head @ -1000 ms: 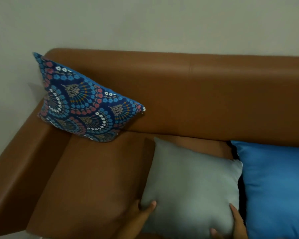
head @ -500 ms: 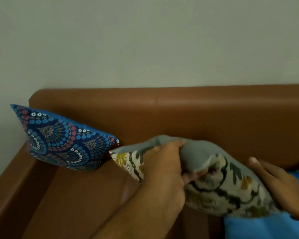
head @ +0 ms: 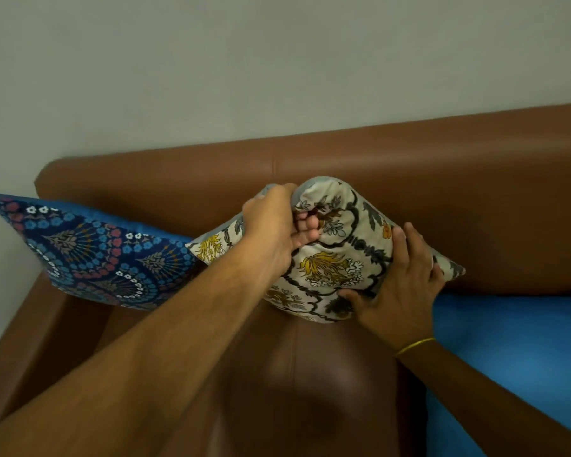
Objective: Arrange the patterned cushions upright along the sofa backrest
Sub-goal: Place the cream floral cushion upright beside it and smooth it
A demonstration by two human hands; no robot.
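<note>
A cream cushion with yellow flowers and dark vines leans against the brown sofa backrest, its patterned face toward me. My left hand grips its top edge, bunching the fabric. My right hand presses flat on its lower right side, fingers spread. A blue cushion with a fan pattern stands tilted in the left corner, its right tip touching the cream cushion's left corner.
A plain bright blue cushion lies flat on the seat at the right, under my right forearm. The brown seat stretches below the cushions. The left armrest meets a pale wall.
The cream cushion has been turned from edge-on to upright, patterned face out, and pushed back against the backrest. My right hand slid onto its front face.
</note>
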